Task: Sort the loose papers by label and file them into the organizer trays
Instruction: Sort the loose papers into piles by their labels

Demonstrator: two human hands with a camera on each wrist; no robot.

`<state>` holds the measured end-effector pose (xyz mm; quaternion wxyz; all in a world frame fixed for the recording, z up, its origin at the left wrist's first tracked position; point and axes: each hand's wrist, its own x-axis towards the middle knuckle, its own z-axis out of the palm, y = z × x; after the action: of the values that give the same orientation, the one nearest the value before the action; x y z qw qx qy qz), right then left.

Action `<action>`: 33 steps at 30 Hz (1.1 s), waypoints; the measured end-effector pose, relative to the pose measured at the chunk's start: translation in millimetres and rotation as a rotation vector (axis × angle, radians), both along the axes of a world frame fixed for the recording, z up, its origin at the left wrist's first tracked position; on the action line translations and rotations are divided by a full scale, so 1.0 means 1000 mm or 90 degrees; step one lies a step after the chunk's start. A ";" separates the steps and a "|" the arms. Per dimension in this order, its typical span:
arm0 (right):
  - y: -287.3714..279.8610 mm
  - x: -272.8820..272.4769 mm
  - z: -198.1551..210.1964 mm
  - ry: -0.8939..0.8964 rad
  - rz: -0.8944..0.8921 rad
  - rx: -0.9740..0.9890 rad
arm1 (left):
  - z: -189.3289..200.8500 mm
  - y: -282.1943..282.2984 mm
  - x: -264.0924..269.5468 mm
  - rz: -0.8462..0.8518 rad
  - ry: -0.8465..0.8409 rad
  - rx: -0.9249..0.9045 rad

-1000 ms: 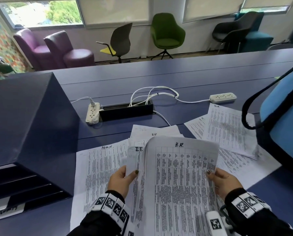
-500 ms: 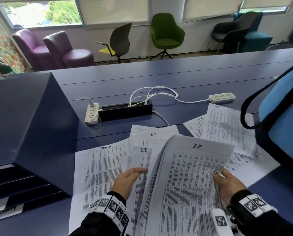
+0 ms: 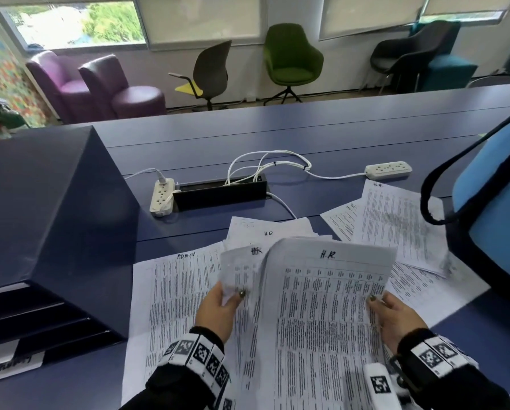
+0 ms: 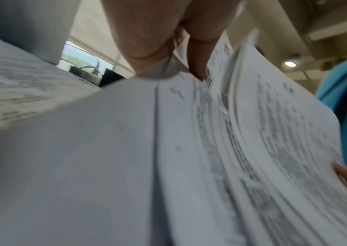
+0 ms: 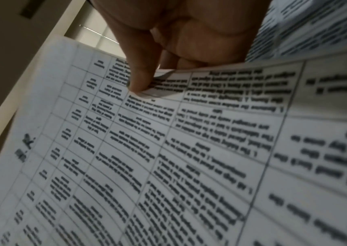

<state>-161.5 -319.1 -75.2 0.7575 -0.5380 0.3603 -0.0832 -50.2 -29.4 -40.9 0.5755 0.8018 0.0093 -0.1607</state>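
Blue desk [image 3: 307, 134], organizer [image 3: 55, 232] left, bag [image 3: 490, 184] right, papers [image 3: 322, 321] held

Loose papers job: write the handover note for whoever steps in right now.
Left hand: pinches the left edge of a smaller printed sheet with a scribbled-over label.
Right hand: pinches the right edge of the white printed H.R. sheet, lifted over the pile.
On the blue table: the flat ADMIN-labelled sheet at left, more H.R. sheets fanned at right.
The dark blue organizer with trays stands at left.
Done: no filed papers visible.
Left: finish sorting by label, file every stack.
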 end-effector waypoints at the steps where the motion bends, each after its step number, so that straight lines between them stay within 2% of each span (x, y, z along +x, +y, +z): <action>1: -0.003 -0.003 0.001 0.003 -0.008 0.002 | 0.003 0.001 0.003 0.014 -0.009 -0.016; 7: -0.040 -0.009 0.006 0.109 -0.068 -0.172 | 0.027 0.029 0.028 0.143 -0.083 -0.135; 11: -0.049 -0.007 0.011 0.229 -0.024 -0.274 | 0.063 0.041 0.037 0.195 -0.187 -0.129; 14: -0.039 -0.002 0.017 0.272 0.012 -0.326 | 0.092 0.043 0.036 0.182 -0.201 -0.233; 17: -0.034 0.002 0.010 0.282 0.089 -0.350 | 0.115 0.039 0.028 0.118 -0.231 -0.342; 19: -0.026 0.004 0.013 0.275 0.130 -0.379 | 0.123 0.032 0.022 0.062 -0.227 -0.404; 21: -0.020 0.006 0.013 0.253 0.124 -0.370 | 0.120 0.023 0.019 0.027 -0.200 -0.435; 23: -0.013 0.008 0.016 0.181 0.100 -0.285 | 0.107 0.014 0.019 0.001 -0.147 -0.415; 26: -0.001 0.015 0.022 0.091 0.111 -0.159 | 0.081 0.002 0.017 -0.008 -0.043 -0.320; 28: 0.009 0.020 0.027 0.056 0.142 -0.166 | 0.056 -0.003 0.017 -0.002 0.004 -0.245; 31: 0.026 0.024 0.030 0.037 0.170 -0.166 | 0.022 -0.008 0.015 0.020 0.015 -0.124; 33: 0.038 0.025 0.033 0.054 0.187 -0.154 | 0.011 -0.011 0.012 0.037 0.046 -0.126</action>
<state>-136.7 -281.3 -42.2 0.6753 -0.6752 0.2968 0.0081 -38.3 -40.0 -30.2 0.6557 0.7340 0.0372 -0.1729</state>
